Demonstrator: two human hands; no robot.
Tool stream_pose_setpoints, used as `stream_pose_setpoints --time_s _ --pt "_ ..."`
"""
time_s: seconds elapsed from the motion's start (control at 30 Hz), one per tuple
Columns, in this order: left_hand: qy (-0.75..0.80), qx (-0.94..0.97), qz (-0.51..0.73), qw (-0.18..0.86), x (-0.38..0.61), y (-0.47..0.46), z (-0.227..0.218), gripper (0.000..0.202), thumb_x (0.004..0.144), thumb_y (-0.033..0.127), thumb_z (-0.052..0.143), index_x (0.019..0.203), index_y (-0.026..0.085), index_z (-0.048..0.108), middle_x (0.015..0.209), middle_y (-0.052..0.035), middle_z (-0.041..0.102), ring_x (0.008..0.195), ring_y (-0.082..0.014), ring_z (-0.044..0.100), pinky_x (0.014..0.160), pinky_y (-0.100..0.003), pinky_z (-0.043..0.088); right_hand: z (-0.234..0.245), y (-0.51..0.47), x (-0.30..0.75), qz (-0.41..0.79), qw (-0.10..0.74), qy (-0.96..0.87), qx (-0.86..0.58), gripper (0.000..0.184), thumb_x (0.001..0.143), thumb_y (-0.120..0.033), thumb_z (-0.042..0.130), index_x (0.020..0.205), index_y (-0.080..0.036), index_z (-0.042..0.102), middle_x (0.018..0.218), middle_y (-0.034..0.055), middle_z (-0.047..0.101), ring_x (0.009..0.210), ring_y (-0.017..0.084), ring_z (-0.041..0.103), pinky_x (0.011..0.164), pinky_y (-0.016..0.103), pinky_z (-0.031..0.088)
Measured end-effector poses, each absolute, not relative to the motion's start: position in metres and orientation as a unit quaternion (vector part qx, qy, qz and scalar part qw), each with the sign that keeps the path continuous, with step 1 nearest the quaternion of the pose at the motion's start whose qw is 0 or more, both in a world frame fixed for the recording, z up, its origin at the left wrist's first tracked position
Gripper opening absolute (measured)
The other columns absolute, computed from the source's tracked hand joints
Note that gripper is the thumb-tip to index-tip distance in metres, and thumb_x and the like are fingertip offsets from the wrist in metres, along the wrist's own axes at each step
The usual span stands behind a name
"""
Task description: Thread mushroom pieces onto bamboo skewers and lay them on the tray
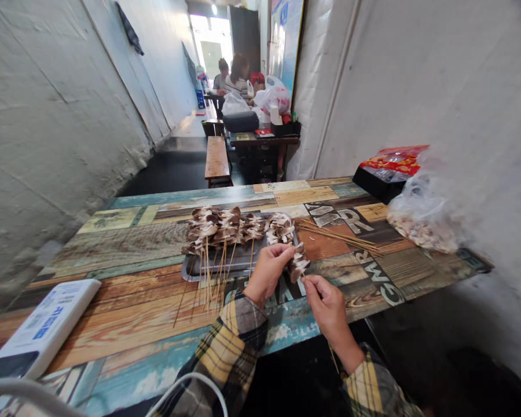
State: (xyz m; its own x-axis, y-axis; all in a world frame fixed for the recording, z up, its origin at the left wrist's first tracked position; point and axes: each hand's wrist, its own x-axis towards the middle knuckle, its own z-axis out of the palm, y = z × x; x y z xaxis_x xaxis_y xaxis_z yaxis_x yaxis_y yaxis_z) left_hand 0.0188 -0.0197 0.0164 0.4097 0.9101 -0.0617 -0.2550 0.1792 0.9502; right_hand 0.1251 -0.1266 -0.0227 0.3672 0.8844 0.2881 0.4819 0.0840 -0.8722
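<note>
The person's right hand (330, 304) pinches a mushroom skewer (298, 263) below its pieces; the left hand (267, 272) is closed on its upper end, above the table's near edge. Beyond, loaded skewers (219, 226) rest on a grey tray (193, 269), bare bamboo sticks (336, 236) to its right. Farther off stands a wooden bench (217, 156).

A small eatery or food shop, it seems: grey-brown mushroom pieces (228, 226) on thin wooden skewers (207, 275) lie on a grey metal tray (242, 258), and a brown wooden bench (217, 157) stands by a dark wooden desk (263, 140) between long white walls (417, 75)
</note>
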Motion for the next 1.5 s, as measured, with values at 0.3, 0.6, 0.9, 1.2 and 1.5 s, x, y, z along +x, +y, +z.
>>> stream_pose_setpoints --time_s 0.3,0.6,0.9,1.2,1.5 --pt "0.339 0.495 0.419 0.682 0.02 -0.021 0.016 0.032 0.063 0.043 0.076 0.065 0.013 0.068 0.061 -0.0008 0.06 0.054 -0.0083 0.049 0.052 -0.021 0.037 -0.023 -0.126 0.125 0.181 0.519 -0.535 -0.642 0.026 0.092 -0.033 0.047 0.085 -0.017 0.067 0.071 0.0029 0.068 0.064 0.016 0.061 0.061 0.024 0.046" --pt "0.337 0.517 0.408 0.673 0.022 -0.021 0.012 0.031 0.066 0.043 0.074 0.064 0.013 0.068 0.06 -0.0014 0.061 0.053 -0.0085 0.049 0.051 -0.021 0.036 -0.023 -0.126 0.127 0.161 0.51 -0.54 -0.649 0.025 0.091 -0.03 0.047 0.086 -0.018 0.068 0.074 0.0032 0.07 0.066 0.016 0.063 0.064 0.025 0.046" --pt "0.337 0.524 0.387 0.68 0.024 -0.023 0.012 0.028 0.068 0.041 0.072 0.065 0.014 0.069 0.061 -0.0013 0.061 0.054 -0.0088 0.05 0.052 -0.02 0.036 -0.024 -0.123 0.128 0.161 0.517 -0.531 -0.652 0.025 0.09 -0.03 0.048 0.086 -0.017 0.069 0.071 0.0029 0.069 0.063 0.016 0.062 0.063 0.025 0.046" --pt "0.402 0.52 0.493 0.57 0.006 0.005 0.01 0.028 0.073 0.039 0.066 0.087 0.015 0.069 0.074 -0.0045 0.068 0.065 -0.014 0.058 0.066 -0.026 0.045 -0.029 -0.122 0.13 0.225 0.606 -0.422 -0.636 0.029 0.089 -0.039 0.05 0.085 -0.015 0.065 0.053 -0.0039 0.049 0.048 0.01 0.043 0.046 0.021 0.036" --pt "0.442 0.817 0.324 0.18 -0.004 0.01 0.001 0.019 0.082 0.018 0.052 0.08 0.02 0.07 0.083 -0.008 0.062 0.086 -0.0221 0.056 0.079 -0.033 0.04 -0.025 -0.124 0.132 0.246 0.63 -0.404 -0.616 0.026 0.089 -0.039 0.051 0.081 -0.016 0.062 0.054 -0.0057 0.043 0.049 0.01 0.041 0.049 0.022 0.035"
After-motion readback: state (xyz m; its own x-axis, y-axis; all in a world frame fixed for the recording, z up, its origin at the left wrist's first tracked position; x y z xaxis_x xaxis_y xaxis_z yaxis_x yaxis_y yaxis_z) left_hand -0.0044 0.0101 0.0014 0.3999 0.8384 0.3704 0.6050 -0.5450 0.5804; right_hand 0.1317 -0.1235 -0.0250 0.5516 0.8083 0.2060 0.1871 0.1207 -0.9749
